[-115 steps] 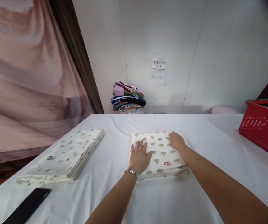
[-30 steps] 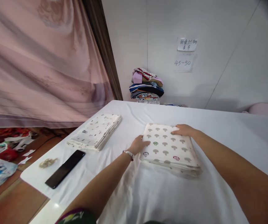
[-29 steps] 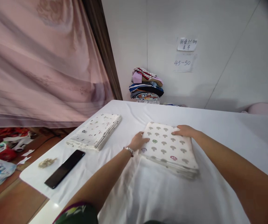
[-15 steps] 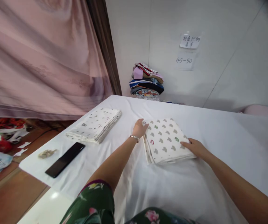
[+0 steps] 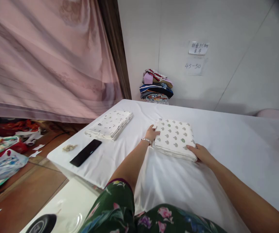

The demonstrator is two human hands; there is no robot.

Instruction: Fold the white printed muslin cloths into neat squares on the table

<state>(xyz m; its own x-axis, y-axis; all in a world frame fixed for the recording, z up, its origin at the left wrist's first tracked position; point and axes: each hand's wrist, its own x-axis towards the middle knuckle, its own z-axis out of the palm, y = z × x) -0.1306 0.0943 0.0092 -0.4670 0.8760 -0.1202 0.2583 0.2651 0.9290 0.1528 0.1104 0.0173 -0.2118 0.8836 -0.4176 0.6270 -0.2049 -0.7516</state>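
Note:
A white folded cloth [image 5: 174, 136] printed with grey mushrooms and a few green ones lies on the white-covered table in front of me. My left hand [image 5: 151, 133], with a bracelet on its wrist, grips the cloth's left edge with curled fingers. At the near right corner my right hand [image 5: 201, 152] pinches the cloth, thumb on top and the other fingers partly hidden. A second folded cloth [image 5: 110, 124], white with small dark prints, rests to the left, apart from both hands.
A black phone [image 5: 86, 152] and a small beige bundle [image 5: 69, 148] lie near the table's left edge. A stack of folded fabrics [image 5: 156, 86] stands by the wall. Bags [image 5: 7, 166] sit on the floor at left. A black round object [image 5: 42, 224] is on a lower white surface.
The mushroom-print cloth has turned slightly clockwise and sits a little farther from me, both hands still on it. My view has shifted left and down.

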